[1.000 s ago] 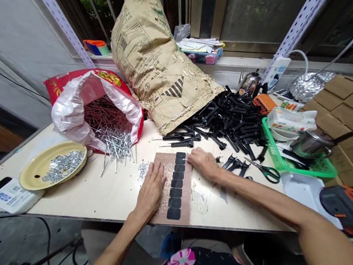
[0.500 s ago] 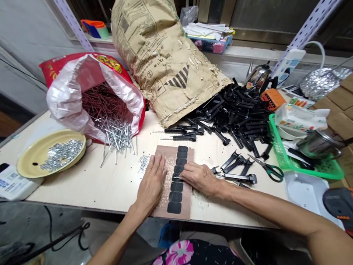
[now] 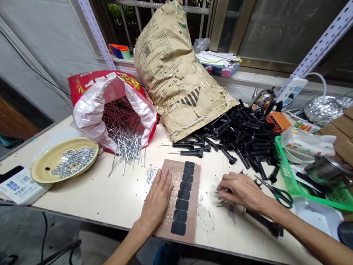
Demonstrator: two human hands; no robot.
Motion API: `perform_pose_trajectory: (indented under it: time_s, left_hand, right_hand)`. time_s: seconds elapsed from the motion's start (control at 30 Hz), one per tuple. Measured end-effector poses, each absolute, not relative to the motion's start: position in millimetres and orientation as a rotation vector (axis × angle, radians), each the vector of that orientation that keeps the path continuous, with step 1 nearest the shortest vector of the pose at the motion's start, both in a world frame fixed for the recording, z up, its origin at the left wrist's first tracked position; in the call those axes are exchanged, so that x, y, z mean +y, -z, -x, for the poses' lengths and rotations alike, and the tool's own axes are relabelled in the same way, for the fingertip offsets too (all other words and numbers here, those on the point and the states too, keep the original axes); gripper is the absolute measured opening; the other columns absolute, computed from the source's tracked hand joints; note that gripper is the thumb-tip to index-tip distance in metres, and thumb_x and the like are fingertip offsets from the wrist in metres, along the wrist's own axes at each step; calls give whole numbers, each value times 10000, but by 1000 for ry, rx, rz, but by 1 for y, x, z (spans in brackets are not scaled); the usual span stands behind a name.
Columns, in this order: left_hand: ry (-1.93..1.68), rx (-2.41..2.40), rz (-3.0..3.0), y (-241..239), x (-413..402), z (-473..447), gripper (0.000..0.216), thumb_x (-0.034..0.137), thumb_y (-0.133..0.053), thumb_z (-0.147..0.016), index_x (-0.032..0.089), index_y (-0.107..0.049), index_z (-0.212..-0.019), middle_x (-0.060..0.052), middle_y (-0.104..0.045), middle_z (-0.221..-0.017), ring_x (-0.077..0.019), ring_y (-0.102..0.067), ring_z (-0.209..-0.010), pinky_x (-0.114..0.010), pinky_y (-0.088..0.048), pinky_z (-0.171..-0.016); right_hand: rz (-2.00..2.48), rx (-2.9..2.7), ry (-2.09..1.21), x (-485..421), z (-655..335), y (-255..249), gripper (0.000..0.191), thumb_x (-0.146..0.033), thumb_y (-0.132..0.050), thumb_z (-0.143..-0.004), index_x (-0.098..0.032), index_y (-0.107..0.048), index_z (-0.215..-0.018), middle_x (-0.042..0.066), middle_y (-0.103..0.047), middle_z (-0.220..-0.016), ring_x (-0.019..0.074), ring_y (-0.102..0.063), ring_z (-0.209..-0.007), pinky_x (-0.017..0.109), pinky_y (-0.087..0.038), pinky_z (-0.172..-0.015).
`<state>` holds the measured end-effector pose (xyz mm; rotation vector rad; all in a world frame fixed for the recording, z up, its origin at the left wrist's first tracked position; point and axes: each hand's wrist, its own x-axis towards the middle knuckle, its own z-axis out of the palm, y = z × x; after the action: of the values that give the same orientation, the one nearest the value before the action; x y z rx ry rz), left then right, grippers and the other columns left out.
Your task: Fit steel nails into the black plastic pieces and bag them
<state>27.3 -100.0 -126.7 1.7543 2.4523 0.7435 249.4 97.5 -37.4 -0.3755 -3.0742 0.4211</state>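
My left hand lies flat, fingers stretched forward, on the left part of a brown board. A column of several black rounded pieces runs down this board beside a band of pale specks. My right hand is off to the right of the board, low over the table, its fingers curled downward. Thin metallic tips show by its fingertips, but what it grips is hidden. A long black plastic part lies under the right wrist. Small silvery bits lie beside my left fingers.
A yellow dish of metal bits and a red-white sack spilling metal rods stand left. Behind, a paper sack leans by a heap of black parts. Scissors and a green basket are at right.
My right hand has moved right, from the black pieces on the board to the black parts beside it. My left hand stays on the board. The camera view has tilted up.
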Motion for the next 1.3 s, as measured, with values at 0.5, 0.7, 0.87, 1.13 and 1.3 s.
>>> perform_pose_trajectory:
  time_s: [0.5, 0.7, 0.87, 1.13, 1.3]
  left_hand:
    - [-875, 2903, -1411, 83, -139, 49, 277, 332, -468, -883, 189, -700, -934, -105, -602, -865, -267, -498, -848, -402, -450, -757]
    - [-739, 2813, -1538, 88, -112, 52, 293, 279, -429, -899, 193, -704, -957, -94, -608, -807, -253, -479, -807, -363, -427, -698]
    - [-452, 2645, -1655, 88, -91, 63, 261, 226, -449, -889, 218, -707, -854, -77, -591, -770, -228, -472, -798, -339, -393, -689]
    - [-387, 2616, -1586, 91, -93, 65, 214, 149, -433, -876, 147, -644, -841, -89, -606, -834, -224, -504, -860, -334, -401, -770]
    - [-288, 2668, -1618, 90, -90, 64, 209, 173, -420, -886, 139, -625, -865, -98, -594, -870, -227, -506, -867, -335, -396, -764]
  right_hand:
    - [136, -2955, 50, 120, -47, 98, 242, -173, -448, -915, -133, -636, -768, 102, -595, -871, 208, -422, -880, 327, -294, -721]
    - [190, -2682, -107, 118, -59, 83, 283, -262, -367, -961, -136, -610, -890, 100, -607, -860, 209, -468, -861, 334, -340, -766]
    - [179, -2352, -497, 114, -79, 55, 205, -268, -393, -953, -177, -572, -993, 70, -609, -907, 184, -541, -854, 309, -431, -787]
    - [179, -2284, -709, 104, -98, 56, 196, -223, -432, -932, -206, -567, -1073, 57, -610, -942, 174, -591, -873, 319, -491, -801]
    - [243, -2335, -738, 85, -102, 59, 218, -203, -445, -917, -204, -574, -1093, 67, -584, -965, 179, -586, -900, 321, -499, -797]
